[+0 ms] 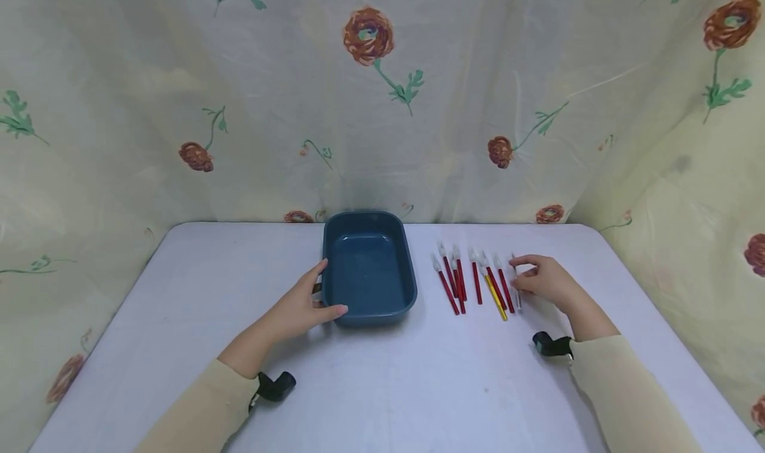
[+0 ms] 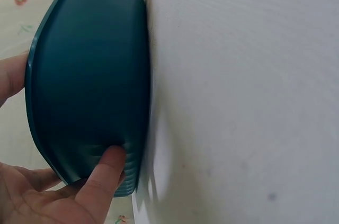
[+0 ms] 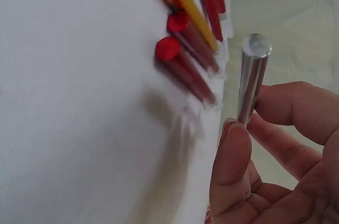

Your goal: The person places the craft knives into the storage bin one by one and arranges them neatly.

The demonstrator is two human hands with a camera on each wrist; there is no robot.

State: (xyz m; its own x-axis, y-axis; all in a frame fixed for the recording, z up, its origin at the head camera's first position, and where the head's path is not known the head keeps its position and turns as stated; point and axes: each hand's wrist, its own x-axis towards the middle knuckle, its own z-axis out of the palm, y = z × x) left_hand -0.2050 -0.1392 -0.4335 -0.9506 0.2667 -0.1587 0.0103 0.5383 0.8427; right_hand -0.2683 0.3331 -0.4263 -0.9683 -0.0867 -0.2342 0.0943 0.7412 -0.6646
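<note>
My left hand [image 1: 297,305] holds a dark blue-green plastic basin [image 1: 370,273] by its left side, thumb at the near corner and fingers along the rim. In the left wrist view one fingertip [image 2: 113,155] presses on the basin's outer wall. My right hand [image 1: 546,281] pinches a slim silver craft knife [image 3: 253,78] between thumb and fingers, its flat metal end sticking up in the right wrist view. Left of this hand lie several red craft knives [image 1: 477,285] with clear caps, and a yellow one [image 1: 496,297] among them.
The basin stands on a white-covered table [image 1: 418,393], near its back edge. Behind the table hangs a pale curtain [image 1: 269,74] with printed flowers. Black wrist cameras [image 1: 277,386] stick out at both sleeves.
</note>
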